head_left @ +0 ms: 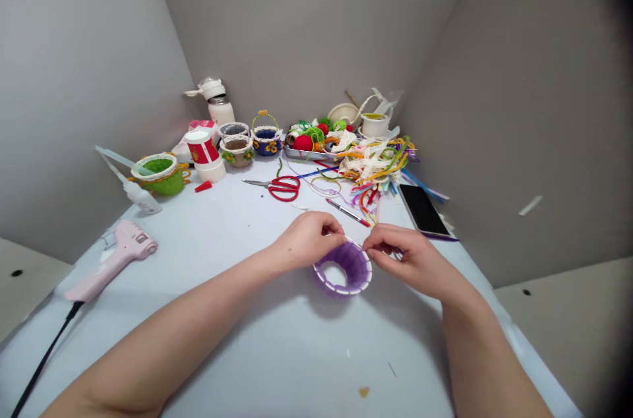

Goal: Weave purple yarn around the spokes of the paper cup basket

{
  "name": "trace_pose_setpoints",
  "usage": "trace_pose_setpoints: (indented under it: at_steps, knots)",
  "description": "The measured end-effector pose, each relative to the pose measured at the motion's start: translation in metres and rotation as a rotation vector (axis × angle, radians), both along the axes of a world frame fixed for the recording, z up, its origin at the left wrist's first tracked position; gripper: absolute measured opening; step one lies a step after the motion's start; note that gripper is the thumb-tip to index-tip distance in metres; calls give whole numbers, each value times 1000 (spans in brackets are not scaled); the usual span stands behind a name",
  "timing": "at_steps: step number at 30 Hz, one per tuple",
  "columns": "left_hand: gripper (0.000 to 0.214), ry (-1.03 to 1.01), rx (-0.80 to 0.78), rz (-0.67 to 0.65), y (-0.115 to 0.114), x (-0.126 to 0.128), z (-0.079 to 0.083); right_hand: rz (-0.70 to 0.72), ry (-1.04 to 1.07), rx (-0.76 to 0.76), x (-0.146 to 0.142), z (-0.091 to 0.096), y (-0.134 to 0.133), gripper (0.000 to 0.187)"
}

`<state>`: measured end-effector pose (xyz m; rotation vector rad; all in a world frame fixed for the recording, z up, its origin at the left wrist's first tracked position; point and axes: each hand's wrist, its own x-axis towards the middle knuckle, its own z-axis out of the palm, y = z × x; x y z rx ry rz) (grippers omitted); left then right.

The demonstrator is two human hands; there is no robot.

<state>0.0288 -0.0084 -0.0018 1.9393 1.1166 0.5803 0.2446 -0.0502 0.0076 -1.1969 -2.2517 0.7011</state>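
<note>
A small round basket (354, 265), purple inside with a white notched rim, is tilted so that I look through its open middle to the pale table. My left hand (309, 240) is closed on the basket's rim at its upper left, thumb and fingertips pinching the edge. Just off the rim's upper right, my right hand (405, 253) is closed in a pinch. Whatever lies between those fingertips is too small to make out. Beyond the hands lie a pen (349, 212) and red-handled scissors (284, 188).
On the left lie a pink glue gun (111, 260) with a black cord and a white squeeze bottle (141, 197). Decorated baskets (161, 175) and a paper cup (204, 153) stand behind. A yarn tray (314, 153), tangled strips (370, 164) and a phone (424, 209) sit at back right.
</note>
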Motion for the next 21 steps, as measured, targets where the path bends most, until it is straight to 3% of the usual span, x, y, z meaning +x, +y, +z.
trace_pose_setpoints:
  at_steps: [8, 16, 21]
  knots:
    - [21, -7, -3, 7, 0, 0, 1, -2, 2, 2, 2, 0, 0, 15]
    - [21, -66, -64, -26, 1, 0, -4, 39, -42, -106, -9, -5, 5, 17]
    - [32, -102, -96, 8, 2, -3, 9, -18, -27, -25, 3, -6, 8, 30]
